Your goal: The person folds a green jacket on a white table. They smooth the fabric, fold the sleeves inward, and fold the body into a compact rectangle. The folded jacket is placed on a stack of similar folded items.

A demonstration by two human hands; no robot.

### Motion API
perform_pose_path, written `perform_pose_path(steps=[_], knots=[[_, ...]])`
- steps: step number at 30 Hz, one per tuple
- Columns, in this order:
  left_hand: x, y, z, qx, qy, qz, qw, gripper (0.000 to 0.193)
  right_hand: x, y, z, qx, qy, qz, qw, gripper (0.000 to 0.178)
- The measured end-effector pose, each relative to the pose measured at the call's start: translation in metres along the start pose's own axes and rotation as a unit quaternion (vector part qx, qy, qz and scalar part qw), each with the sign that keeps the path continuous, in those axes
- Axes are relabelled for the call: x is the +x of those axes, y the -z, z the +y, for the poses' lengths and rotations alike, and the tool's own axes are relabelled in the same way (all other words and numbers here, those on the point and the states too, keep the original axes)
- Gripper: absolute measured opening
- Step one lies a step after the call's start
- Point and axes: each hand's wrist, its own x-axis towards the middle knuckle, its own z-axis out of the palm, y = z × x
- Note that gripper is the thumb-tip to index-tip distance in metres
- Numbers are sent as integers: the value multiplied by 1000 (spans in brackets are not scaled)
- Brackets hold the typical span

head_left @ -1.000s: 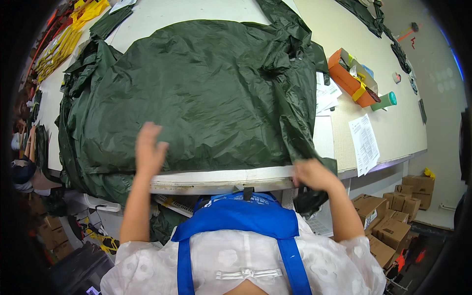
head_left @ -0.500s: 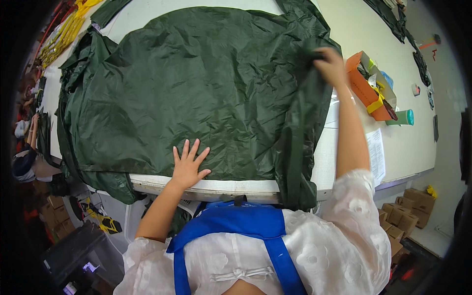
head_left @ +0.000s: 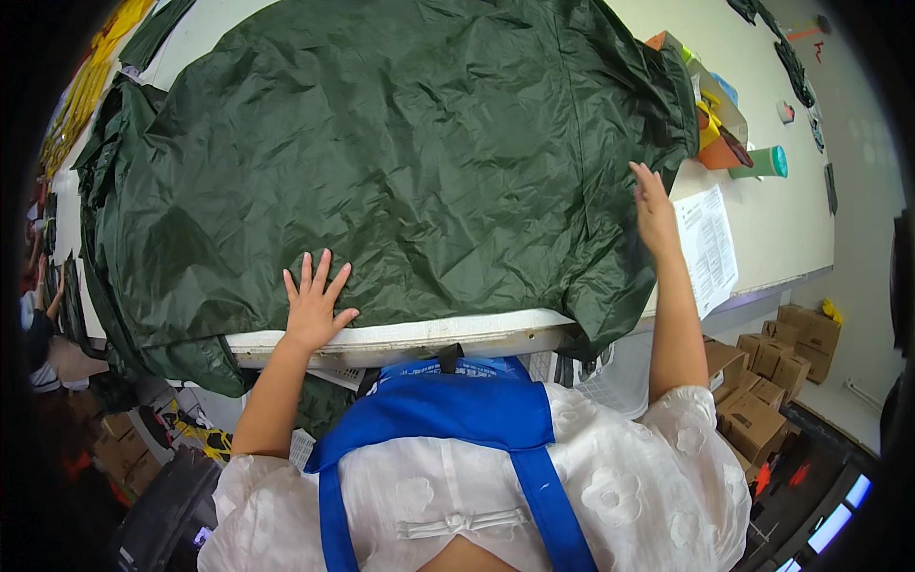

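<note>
A large piece of dark green, shiny, crinkled fabric point(head_left: 381, 162) is spread over a white table point(head_left: 753, 234). It looks like a thin waterproof cloth; its left side lies bunched in folds, and corners hang past the near edge. My left hand point(head_left: 315, 307) rests flat on the fabric close to that edge, fingers spread. At the fabric's right side is my right hand point(head_left: 656, 210), its fingers stretched out and holding nothing. Whether the right palm touches the cloth I cannot tell.
Printed paper sheets point(head_left: 705, 246) lie right of my right hand. Beyond them are an orange box point(head_left: 721, 151) of small items and a green cylinder point(head_left: 762, 162). Cardboard boxes point(head_left: 753, 415) are stacked at the lower right. Another person point(head_left: 62, 343) is at the far left.
My right hand has let go of the fabric's right side and come nearer. That side now lies opened out to the right. The view has shifted, and my left hand stays flat on the cloth.
</note>
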Motion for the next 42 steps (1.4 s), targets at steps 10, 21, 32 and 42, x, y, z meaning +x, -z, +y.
perform_pose_path(steps=[10,21,32,42], knots=[[-15,17,-3,-48,26,22,998,72,-51,-9,88,177,-278,91,940,31],[16,-4,185,-392,-297,-23,870,45,-243,-39,27,365,-261,259,855,25],[4,-63,231,-444,-251,-237,827,83,-343,-94,-51,637,-351,39,685,30],[-37,21,237,-426,-491,-402,644,24,-357,-4,-92,686,-384,14,618,33]])
